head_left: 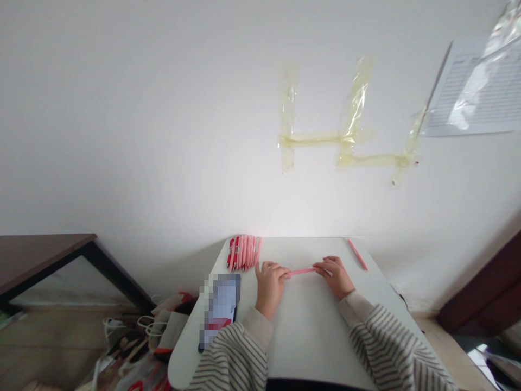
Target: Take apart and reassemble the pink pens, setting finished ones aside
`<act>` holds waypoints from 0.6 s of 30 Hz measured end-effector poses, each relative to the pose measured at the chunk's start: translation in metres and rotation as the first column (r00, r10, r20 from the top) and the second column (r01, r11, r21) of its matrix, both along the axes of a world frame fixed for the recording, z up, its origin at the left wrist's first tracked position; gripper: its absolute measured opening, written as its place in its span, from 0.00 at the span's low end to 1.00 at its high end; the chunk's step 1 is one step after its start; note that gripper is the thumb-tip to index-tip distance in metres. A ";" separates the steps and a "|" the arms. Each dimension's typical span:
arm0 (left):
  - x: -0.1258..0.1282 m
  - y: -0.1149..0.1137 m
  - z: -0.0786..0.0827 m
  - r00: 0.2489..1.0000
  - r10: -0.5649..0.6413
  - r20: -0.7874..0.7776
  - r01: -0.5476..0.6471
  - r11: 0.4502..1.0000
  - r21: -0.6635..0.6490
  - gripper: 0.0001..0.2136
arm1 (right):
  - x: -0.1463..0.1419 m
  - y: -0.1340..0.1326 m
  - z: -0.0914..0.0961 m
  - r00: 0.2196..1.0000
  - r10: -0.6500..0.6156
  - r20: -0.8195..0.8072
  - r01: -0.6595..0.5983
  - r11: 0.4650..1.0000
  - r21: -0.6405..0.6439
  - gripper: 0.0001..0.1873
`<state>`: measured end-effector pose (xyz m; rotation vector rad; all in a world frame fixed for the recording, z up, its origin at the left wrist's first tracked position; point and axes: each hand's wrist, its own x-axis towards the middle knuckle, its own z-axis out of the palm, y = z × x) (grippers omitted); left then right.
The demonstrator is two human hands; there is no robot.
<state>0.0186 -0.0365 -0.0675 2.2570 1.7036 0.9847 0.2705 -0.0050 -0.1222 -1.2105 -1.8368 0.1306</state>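
Stretched between my two hands is a slim pink pen [301, 271], lying nearly level just over the white table [313, 326]. My left hand [272, 285] pinches its left end, and my right hand [334, 276] grips the right end with fingertips together. Fingers cover both ends of the pen. Close beyond my left hand, a row of several pink and red pens [244, 252] lies side by side at the table's far left corner. Another pink pen [357, 255] rests alone near the far right edge.
A phone [222, 304], partly blurred out, lies left of my left forearm. Bags [158, 331] crowd the floor beside the table. A dark-topped table [44, 244] stands at far left. The wall behind carries yellowed tape [313, 140] and a taped paper sheet [476, 92].
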 end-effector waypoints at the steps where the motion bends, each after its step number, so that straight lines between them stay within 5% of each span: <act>1: 0.000 0.000 0.000 1.000 0.002 -0.004 -0.002 1.000 -0.008 0.07 | 0.000 0.000 0.000 1.000 -0.001 -0.004 0.001 1.000 0.000 0.14; 18: -0.001 0.003 -0.004 0.995 0.010 -0.104 -0.010 1.000 0.002 0.11 | -0.002 -0.003 0.004 0.996 0.017 -0.088 -0.021 0.999 -0.041 0.17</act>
